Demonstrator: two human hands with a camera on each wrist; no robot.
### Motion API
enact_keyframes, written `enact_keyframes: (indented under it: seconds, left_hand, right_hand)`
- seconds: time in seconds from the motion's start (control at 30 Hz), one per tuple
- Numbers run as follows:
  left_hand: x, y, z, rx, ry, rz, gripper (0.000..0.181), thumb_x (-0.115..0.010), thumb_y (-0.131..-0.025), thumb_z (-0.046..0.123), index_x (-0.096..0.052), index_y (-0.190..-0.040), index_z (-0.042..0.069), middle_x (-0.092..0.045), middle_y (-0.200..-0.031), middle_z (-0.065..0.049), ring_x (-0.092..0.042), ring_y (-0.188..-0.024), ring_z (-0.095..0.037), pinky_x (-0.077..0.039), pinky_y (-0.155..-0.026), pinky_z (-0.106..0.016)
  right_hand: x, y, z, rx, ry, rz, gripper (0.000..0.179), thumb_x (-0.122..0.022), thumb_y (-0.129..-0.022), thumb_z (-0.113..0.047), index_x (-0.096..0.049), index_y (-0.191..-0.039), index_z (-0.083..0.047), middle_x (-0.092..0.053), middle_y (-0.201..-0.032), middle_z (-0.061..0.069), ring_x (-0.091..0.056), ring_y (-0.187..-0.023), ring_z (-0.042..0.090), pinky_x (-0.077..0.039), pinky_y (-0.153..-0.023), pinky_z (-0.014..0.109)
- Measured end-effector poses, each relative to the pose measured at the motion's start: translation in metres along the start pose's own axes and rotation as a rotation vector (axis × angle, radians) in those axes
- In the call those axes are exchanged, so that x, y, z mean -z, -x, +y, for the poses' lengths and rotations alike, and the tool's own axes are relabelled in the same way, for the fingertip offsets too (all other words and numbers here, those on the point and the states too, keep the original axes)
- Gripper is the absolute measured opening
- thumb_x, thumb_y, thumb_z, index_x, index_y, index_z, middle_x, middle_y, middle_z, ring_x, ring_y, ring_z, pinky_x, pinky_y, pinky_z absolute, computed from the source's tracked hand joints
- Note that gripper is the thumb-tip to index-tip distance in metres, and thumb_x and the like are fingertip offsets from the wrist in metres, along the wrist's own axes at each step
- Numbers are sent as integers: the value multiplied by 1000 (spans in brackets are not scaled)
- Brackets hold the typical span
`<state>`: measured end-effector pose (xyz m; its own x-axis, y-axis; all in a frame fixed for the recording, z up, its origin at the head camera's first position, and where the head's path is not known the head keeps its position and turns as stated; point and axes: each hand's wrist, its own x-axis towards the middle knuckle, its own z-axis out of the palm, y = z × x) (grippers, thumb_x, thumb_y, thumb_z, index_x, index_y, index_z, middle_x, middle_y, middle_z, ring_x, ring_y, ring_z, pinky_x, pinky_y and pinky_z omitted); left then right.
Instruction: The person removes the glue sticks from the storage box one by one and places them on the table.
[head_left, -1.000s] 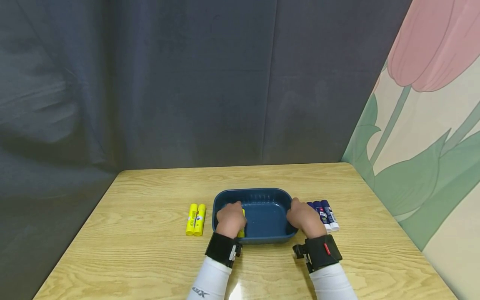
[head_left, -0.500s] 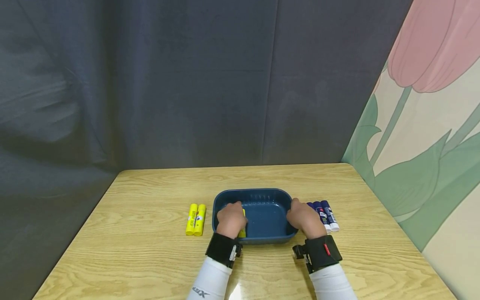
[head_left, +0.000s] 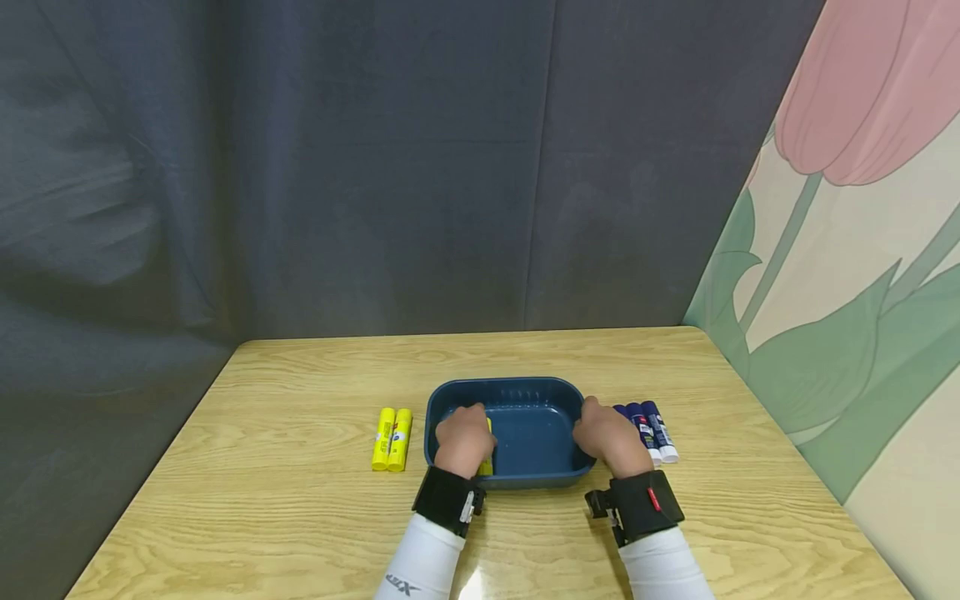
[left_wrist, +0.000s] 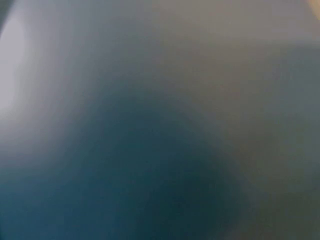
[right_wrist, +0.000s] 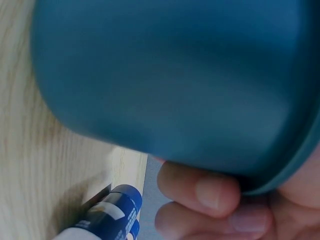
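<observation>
In the head view, a dark blue rectangular tray [head_left: 532,481] stands on the table between my hands. My left hand [head_left: 463,437] reaches down inside its left end, fingers curled at a yellow glue stick [head_left: 488,446] that shows along the hand's right side. Most of that stick is hidden under the hand, and the left wrist view is only a blur of the tray's wall [left_wrist: 125,165]. My right hand [head_left: 611,433] grips the right end of the tray; in the right wrist view its curled fingers [right_wrist: 212,192] press the outer wall just below the rim.
Two yellow glue sticks [head_left: 392,439] lie side by side on the table, left of the tray. Several dark blue glue sticks [head_left: 649,429] with white ends lie to the right, partly behind my right hand. A dark curtain [head_left: 390,167] hangs behind the table [head_left: 285,500].
My left hand has shifted very slightly to the right inside the tray, and the yellow glue stick with it. My right hand and the tray have stayed in place.
</observation>
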<state>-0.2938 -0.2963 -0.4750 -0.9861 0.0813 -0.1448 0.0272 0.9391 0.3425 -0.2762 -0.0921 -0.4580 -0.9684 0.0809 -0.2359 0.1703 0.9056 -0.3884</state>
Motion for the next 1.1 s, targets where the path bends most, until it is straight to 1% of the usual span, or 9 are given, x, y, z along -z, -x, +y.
enact_keyframes:
  seconds: [0.13, 0.23, 0.37, 0.5, 0.7, 0.93, 1.1]
  left_hand:
    - [0, -1, 1, 7, 2, -6, 46, -77, -88, 26, -62, -128, 9, -66, -97, -11, -61, -85, -24, -52, -82, -47]
    - [0, -1, 2, 10, 2, -12, 47, -77, -89, 26, -61, -130, 9, -66, -101, -12, -62, -90, -26, -51, -85, -48]
    - [0, -2, 2, 12, 1, -12, 49, -76, -89, 26, -60, -132, 9, -67, -104, -13, -63, -94, -27, -51, -87, -49]
    - [1, -3, 3, 15, -14, -7, 50, -76, -89, 26, -60, -133, 10, -67, -103, -12, -63, -92, -26, -52, -86, -48]
    - [2, -2, 3, 6, -11, 4, 48, -78, -88, 25, -61, -130, 10, -67, -100, -12, -62, -88, -26, -52, -84, -47]
    - [0, -2, 3, -3, -18, -1, 46, -78, -87, 24, -62, -128, 10, -66, -97, -11, -62, -86, -25, -52, -80, -46]
    - [1, -1, 3, -4, 7, -10, 44, -77, -88, 22, -61, -127, 10, -66, -97, -11, -61, -85, -25, -52, -80, -47]
  right_hand:
    - [0, -1, -1, -9, 5, -3, 50, -46, -100, -13, -36, -140, 16, -60, -108, 26, -57, -81, 30, -47, -67, 39]
    - [1, -1, -1, -11, 5, -5, 51, -46, -100, -13, -35, -141, 16, -60, -109, 27, -57, -81, 30, -47, -67, 40]
    - [2, -1, -1, -14, 5, -7, 50, -46, -100, -13, -36, -140, 16, -60, -108, 26, -57, -81, 30, -46, -67, 40]
    - [2, -1, -2, -21, 8, -9, 50, -46, -100, -13, -36, -140, 15, -60, -109, 26, -57, -81, 30, -46, -66, 39]
    - [2, -1, -2, -17, 14, -7, 52, -46, -100, -12, -34, -142, 16, -61, -112, 28, -57, -81, 30, -46, -67, 40]
    - [1, -1, -2, -21, 4, -11, 50, -47, -101, -12, -36, -141, 15, -60, -109, 26, -57, -80, 30, -46, -66, 39]
    - [0, -1, -1, -15, 5, -13, 51, -46, -100, -12, -35, -141, 15, -61, -108, 26, -57, -80, 29, -46, -66, 39]
